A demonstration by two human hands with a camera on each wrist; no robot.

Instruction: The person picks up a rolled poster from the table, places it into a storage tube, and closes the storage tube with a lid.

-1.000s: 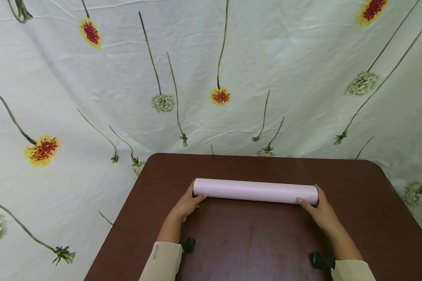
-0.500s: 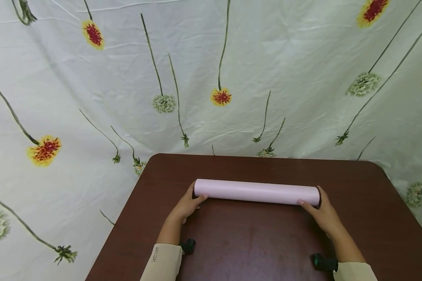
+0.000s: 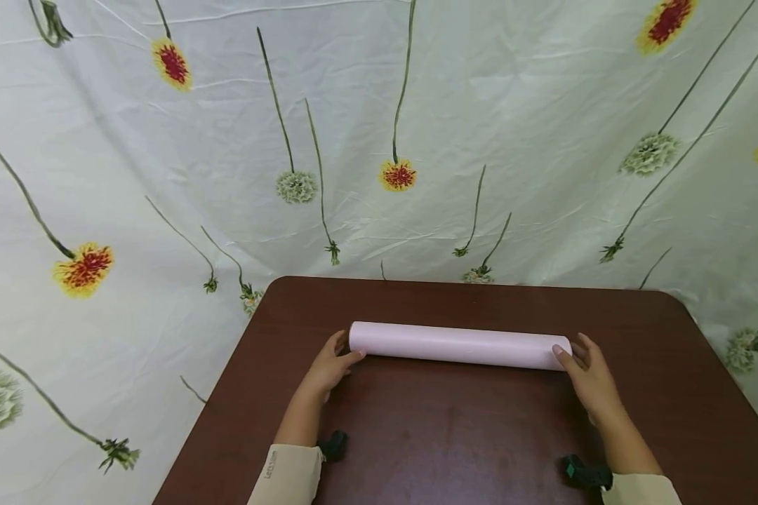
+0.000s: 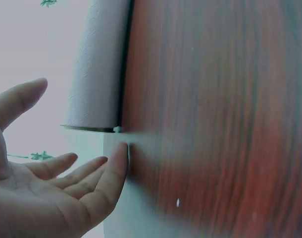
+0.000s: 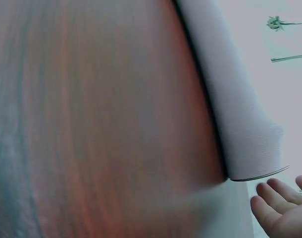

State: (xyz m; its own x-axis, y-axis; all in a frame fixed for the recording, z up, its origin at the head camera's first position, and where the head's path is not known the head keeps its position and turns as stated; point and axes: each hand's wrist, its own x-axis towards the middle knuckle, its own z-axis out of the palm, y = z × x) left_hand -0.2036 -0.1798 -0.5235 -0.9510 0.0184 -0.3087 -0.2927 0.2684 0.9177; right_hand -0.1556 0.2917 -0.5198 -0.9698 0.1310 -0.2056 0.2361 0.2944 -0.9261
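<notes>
A pale pink roll point(image 3: 457, 345) of sheet material, like wallpaper, lies crosswise on the brown table. Just off its left end is my left hand point(image 3: 330, 366), thumb and fingers spread apart. The left wrist view shows that hand point(image 4: 67, 193) with bare palm and a gap between its fingertips and the roll's end point(image 4: 94, 119). My right hand point(image 3: 590, 379) is at the other end, its thumb overlapping the roll in the head view. In the right wrist view its relaxed fingers point(image 5: 272, 203) sit just beyond the roll's textured end point(image 5: 255, 158).
The dark brown table point(image 3: 455, 435) has rounded far corners. Behind it and along the left hangs a white cloth point(image 3: 354, 126) printed with flowers. Dark wrist cameras sit at both cuffs, the left one point(image 3: 333, 446) and the right one point(image 3: 584, 473).
Both hands have loosened from the roll's ends and drawn slightly outward, the right thumb sliding toward the end. The roll stays in nearly the same place.
</notes>
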